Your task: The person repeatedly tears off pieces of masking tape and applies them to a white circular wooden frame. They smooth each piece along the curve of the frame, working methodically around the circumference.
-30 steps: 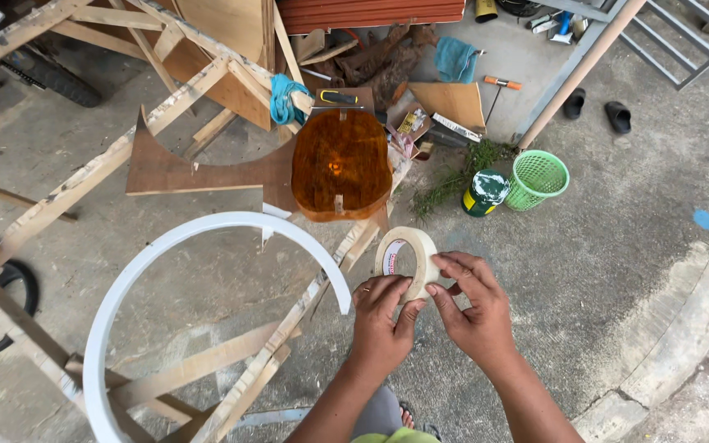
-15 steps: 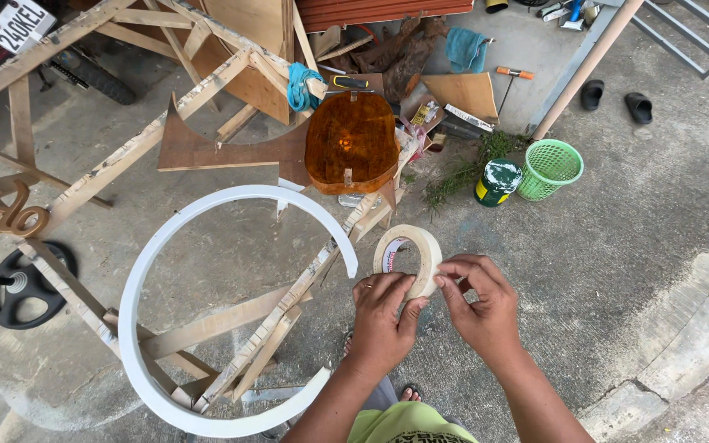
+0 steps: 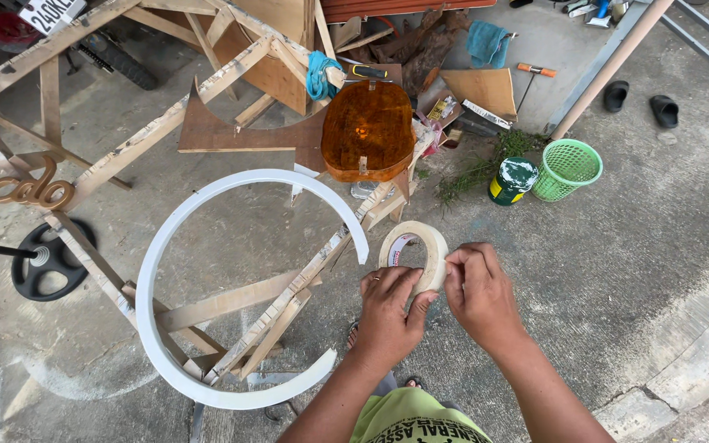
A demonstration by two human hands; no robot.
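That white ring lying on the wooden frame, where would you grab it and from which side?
Grip the white ring on its left arc, reaching in from the outside. There the band overhangs the wooden frame with open space beneath, so fingers can probably wrap it. The open ends on the right look likelier to flex.

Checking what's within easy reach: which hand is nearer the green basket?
Right. The right hand is on the tape roll, on the side towards the green basket, which stands up and right of it. The left hand holds the roll's other side, farther away.

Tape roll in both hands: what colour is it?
Cream tape roll, best seen in the head view.
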